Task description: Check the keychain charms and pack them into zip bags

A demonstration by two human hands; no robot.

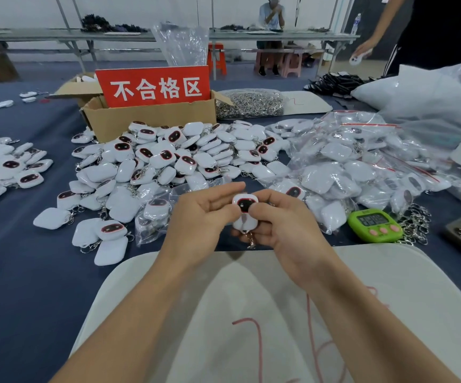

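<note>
A white keychain charm [245, 214] is held above the worktop [30, 272], pinched between the left hand [204, 217] and the right hand [282, 228], both grips closed on it. Beyond it a heap of loose charms [168, 158] is seen, then a cardboard box [146, 117].

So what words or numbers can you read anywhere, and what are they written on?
"不合格区": white characters on the red sign standing in the cardboard box.
Green timer: its screen shows digits, too blurred to read.
White cloth: red scribbled marks, not readable.
Charm held in both hands: no text visible.
</note>
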